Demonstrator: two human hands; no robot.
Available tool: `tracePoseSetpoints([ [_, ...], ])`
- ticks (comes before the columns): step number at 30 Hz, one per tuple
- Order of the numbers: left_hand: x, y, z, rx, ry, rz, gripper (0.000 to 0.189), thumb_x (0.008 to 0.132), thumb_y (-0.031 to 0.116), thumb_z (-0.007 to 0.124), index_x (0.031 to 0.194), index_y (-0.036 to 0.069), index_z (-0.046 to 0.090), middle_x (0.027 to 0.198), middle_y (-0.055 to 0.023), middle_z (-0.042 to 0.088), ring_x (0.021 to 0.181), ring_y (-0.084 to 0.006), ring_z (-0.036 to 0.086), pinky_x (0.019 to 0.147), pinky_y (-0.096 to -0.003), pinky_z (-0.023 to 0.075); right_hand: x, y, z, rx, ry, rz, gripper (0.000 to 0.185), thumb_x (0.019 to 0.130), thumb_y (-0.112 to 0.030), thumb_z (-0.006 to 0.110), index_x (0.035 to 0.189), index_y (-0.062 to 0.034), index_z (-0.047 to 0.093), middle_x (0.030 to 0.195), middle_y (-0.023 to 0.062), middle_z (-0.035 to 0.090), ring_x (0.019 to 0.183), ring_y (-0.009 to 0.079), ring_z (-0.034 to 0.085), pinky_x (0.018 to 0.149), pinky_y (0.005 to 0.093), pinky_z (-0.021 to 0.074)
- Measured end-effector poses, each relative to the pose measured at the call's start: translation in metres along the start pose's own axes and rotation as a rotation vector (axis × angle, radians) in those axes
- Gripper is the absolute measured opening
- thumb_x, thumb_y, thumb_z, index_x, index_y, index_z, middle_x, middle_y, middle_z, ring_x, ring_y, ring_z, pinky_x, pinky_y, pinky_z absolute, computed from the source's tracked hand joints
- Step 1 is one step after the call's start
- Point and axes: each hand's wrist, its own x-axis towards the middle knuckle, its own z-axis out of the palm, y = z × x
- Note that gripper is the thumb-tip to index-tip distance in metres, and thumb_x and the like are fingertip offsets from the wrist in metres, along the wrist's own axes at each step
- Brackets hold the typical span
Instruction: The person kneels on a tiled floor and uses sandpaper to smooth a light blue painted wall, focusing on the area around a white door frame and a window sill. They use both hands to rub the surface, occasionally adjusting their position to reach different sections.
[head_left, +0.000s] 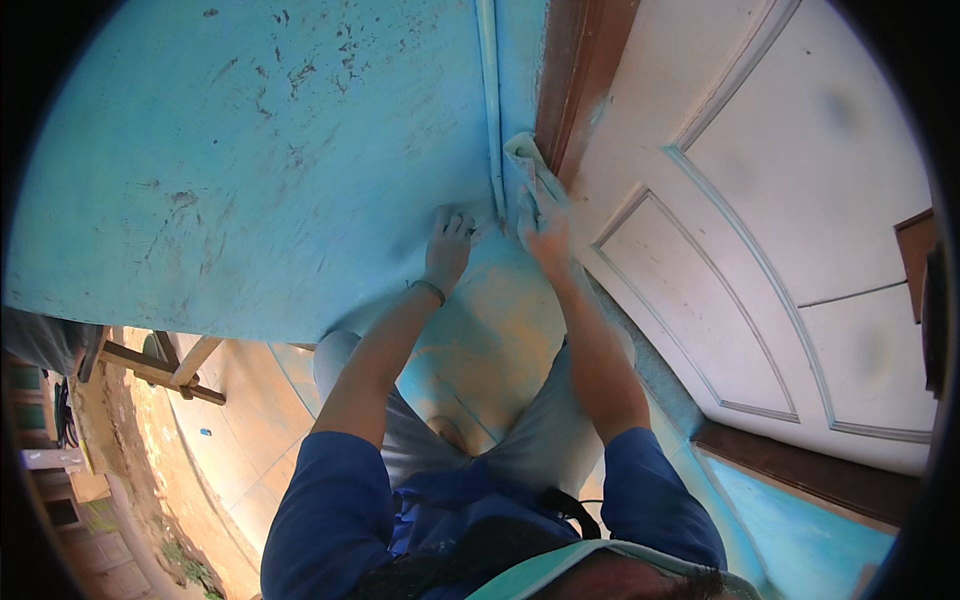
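My right hand (545, 225) grips a folded pale blue-green sheet (527, 154), sandpaper or cloth; I cannot tell which. The sheet is pressed into the narrow strip between a vertical pipe (489, 90) and the brown wooden door frame (581, 82). Left of the pipe, my left hand (450, 241) rests low against the blue-painted wall (247, 150), its fingers curled. Whether those fingers hold something small is hidden. Dark scuffs and bare patches mark the wall.
A white panelled door (697, 300) stands at the right. Blue powder covers the tiled floor (480, 337) between my knees. To the left are a wooden trestle or stool (161, 371), a small blue object (205, 432) on the tiles and a strip of earth (142, 427) beyond.
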Motion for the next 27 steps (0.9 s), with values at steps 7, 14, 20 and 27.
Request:
tracePoseSetpoints([
  [7,-0.075,-0.003,-0.016,-0.466,0.320,-0.286,0.043,0.086,0.014,0.065,0.129,0.017,0.065,0.114,-0.0085,0.049,0.115,-0.0303,0.047,0.112,-0.0626,0.0271,0.062,0.021,-0.004,-0.800,-0.394,-0.576,0.048,0.086,-0.009,0.058,0.134,-0.0053,0.062,0.150,0.0081,0.049,0.142,0.0269,0.042,0.120,0.0503,0.0306],
  [14,-0.113,0.001,0.024,-0.693,0.351,-0.420,0.046,0.087,0.018,0.065,0.133,0.020,0.063,0.113,-0.0119,0.046,0.111,-0.0324,0.046,0.103,-0.0628,0.0339,0.036,0.043,0.030,-1.307,-0.595,-0.666,0.052,0.091,-0.022,0.052,0.138,0.0008,0.056,0.153,0.0122,0.045,0.146,0.0277,0.034,0.124,0.0506,0.0170],
  [20,-0.100,0.011,0.036,-0.768,0.431,-0.375,0.048,0.087,0.019,0.066,0.135,0.023,0.062,0.112,-0.0122,0.047,0.109,-0.0318,0.046,0.097,-0.0572,0.0357,0.016,0.066,0.031,-1.244,-0.758,-0.713,0.051,0.088,-0.018,0.058,0.136,-0.0029,0.058,0.152,0.0120,0.046,0.147,0.0286,0.034,0.122,0.0508,0.0220],
  [27,-0.098,0.004,0.023,-0.786,0.510,-0.403,0.042,0.088,0.017,0.065,0.131,0.022,0.065,0.107,-0.0101,0.048,0.104,-0.0311,0.047,0.098,-0.0539,0.0343,0.037,0.035,0.022,-1.147,-0.612,-0.590,0.048,0.089,-0.018,0.058,0.137,-0.0077,0.059,0.150,0.0058,0.048,0.146,0.0276,0.033,0.122,0.0482,0.0219],
])
